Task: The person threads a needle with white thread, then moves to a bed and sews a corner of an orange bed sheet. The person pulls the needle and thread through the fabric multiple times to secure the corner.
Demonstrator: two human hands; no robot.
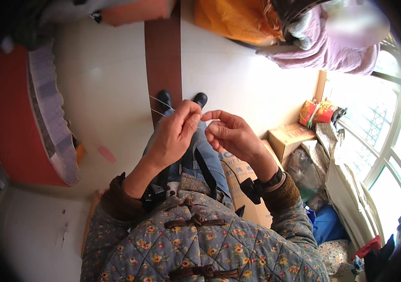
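My left hand [179, 135] is raised over my lap, thumb and fingers pinched on a thin white thread [161, 102]. Two strands of it trail from that hand out to the left, above my shoes. My right hand [234, 134] is close beside it on the right, its fingertips almost meeting the left ones. A very fine line spans the small gap to my right thumb and looks like the same thread. Whether a needle is between the fingers is too small to see.
Below my right forearm stands a large printed cardboard box [246, 187]. Beyond it are a smaller carton [288, 137], red packages [322, 112] and bags beside the window [373, 102]. A red-sided piece of furniture [17, 123] stands left. Orange fabric [235, 17] and lilac cloth [313, 53] hang ahead.
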